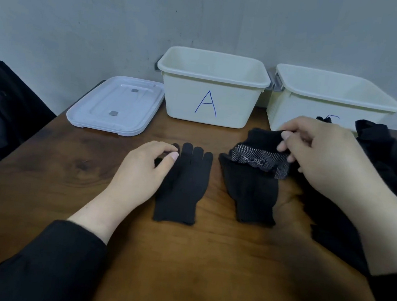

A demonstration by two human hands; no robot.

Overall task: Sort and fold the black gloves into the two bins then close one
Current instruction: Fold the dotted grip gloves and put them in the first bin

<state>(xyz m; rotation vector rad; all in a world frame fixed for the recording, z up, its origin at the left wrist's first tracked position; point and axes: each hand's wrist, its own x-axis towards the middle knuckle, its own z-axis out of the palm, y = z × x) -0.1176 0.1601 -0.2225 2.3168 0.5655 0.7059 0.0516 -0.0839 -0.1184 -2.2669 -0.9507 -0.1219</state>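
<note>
On a dark wooden table (75, 162) 2 black gloves lie side by side in front of 2 cream bins. The left hand (142, 171) reaches in from the lower left in a black sleeve (43, 264), palm down, resting on the thumb side of the flat glove (184, 185). Its fingers are curled, thumb and forefinger meeting at that glove's finger end, though whether they pinch fabric or only press on it I cannot tell. This glove lies spread out, cuff toward the person, fingers pointing at the bins.

The right hand (325, 157) comes in from the right, wrist raised, fingers bent downward. It pinches the upper part of the second glove (252, 187), folding the finger end back over the palm so that a grey dotted grip surface (262, 159) shows. The cuff of this glove lies flat on the table.

Bin A (210, 88), marked with a blue letter, stands open at the back centre. The second bin (328, 99) stands just to its right, also open, its label mostly hidden behind the right hand. A white lid (117, 105) lies flat on the table just left of bin A. More black gloves are heaped in a pile (382, 148) at the right edge, partly behind the right forearm.
</note>
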